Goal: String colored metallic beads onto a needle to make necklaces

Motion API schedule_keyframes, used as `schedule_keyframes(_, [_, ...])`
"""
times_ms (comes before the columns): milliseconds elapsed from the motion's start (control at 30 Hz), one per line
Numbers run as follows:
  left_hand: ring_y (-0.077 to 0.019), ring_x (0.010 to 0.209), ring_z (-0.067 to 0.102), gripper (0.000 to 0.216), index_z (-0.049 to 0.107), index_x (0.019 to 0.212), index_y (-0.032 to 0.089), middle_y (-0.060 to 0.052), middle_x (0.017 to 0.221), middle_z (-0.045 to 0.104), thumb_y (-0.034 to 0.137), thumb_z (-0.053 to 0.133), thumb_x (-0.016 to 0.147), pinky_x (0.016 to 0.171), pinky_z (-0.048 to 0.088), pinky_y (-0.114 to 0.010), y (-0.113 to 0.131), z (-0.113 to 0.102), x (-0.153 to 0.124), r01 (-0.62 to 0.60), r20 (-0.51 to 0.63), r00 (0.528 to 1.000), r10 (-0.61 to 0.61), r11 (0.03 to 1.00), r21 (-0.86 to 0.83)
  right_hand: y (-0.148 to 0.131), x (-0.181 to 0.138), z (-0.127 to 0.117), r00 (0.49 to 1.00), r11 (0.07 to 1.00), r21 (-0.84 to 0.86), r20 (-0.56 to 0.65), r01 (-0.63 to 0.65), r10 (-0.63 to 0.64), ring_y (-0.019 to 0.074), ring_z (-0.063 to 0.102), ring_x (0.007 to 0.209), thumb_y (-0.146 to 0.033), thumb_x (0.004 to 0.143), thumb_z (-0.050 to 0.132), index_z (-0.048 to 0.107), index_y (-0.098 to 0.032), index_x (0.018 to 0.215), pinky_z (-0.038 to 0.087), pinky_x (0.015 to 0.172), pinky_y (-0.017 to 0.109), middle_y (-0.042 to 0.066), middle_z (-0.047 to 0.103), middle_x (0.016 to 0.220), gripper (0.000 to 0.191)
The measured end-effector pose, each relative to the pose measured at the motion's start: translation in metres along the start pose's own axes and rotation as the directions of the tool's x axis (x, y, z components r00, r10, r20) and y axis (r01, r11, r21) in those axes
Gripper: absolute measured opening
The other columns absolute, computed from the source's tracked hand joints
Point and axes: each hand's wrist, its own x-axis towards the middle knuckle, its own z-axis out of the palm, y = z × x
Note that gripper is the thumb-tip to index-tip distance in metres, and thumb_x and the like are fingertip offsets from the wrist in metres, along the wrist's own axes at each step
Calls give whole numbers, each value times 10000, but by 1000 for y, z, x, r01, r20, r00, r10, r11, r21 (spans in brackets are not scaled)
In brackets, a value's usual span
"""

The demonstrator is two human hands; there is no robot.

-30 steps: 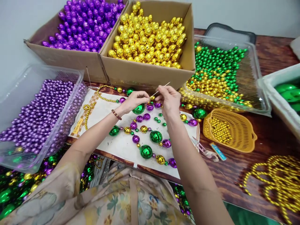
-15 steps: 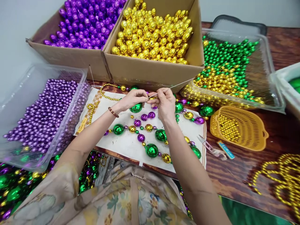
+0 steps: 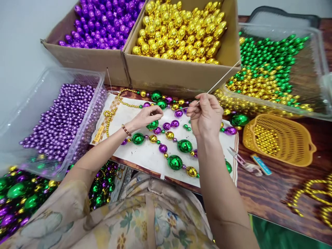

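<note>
- A thin pale strand is pinched between the thumb and fingers of the right hand; it is drawn out straight, up and to the right of that hand.
- A fine curved length is also seen in the gap between the hands.
- The left hand is loosely curled; whether anything is pinched there cannot be told.
- Just below the left hand, a glossy green oval bead is seen on a white cloth.
- Between and below the hands, beaded chains of shiny round and oval beads are laid on the cloth.
- Beyond the hands, smooth gold beads are heaped in a cardboard box.
- Right of the right hand, a slotted yellow plastic basket is set on the wood-grained worktop.
</note>
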Motion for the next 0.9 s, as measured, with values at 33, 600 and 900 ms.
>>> schedule_keyframes(33, [-123, 779, 595, 115, 668, 907, 164, -28, 854, 680, 245, 587, 897, 738, 477, -264, -5, 0, -6, -8, -18, 1000, 8, 1000, 22, -3, -3, -1, 1000, 1000, -3, 13, 4, -4, 72, 637, 453, -486, 804, 795, 626, -216, 820, 474, 400, 138, -65, 662, 610, 319])
schedule_keyframes(600, [-125, 677, 577, 105, 671, 815, 166, -25, 821, 629, 264, 633, 813, 583, 497, -238, -48, -35, -69, 269, -275, 924, -266, 963, -28, 41, -63, 10, 946, 965, -85, 192, -247, 259, 158, 757, 693, -367, 766, 823, 702, -203, 940, 636, 605, 264, 9, 746, 799, 268])
schedule_keyframes(900, [-123, 682, 574, 70, 650, 796, 169, -17, 799, 639, 219, 605, 815, 613, 470, -236, -53, -32, -80, 319, -325, 904, -277, 944, 83, 54, -68, 22, 944, 954, -110, 149, -279, 293, 157, 742, 691, -350, 728, 826, 743, -211, 888, 616, 619, 270, 11, 754, 797, 227])
